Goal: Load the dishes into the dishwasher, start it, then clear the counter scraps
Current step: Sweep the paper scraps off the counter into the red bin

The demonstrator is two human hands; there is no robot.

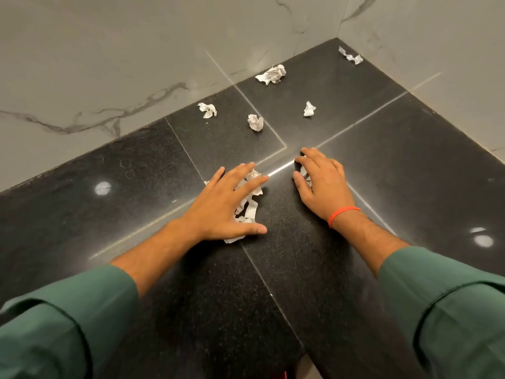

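Crumpled paper scraps under spread left fingers, right fingers curled over one scrap

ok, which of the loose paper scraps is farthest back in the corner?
The long twisted paper scrap by the wall corner; the other four loose scraps lie nearer the hands.

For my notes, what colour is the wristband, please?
Orange wristband on the right hand, head view.
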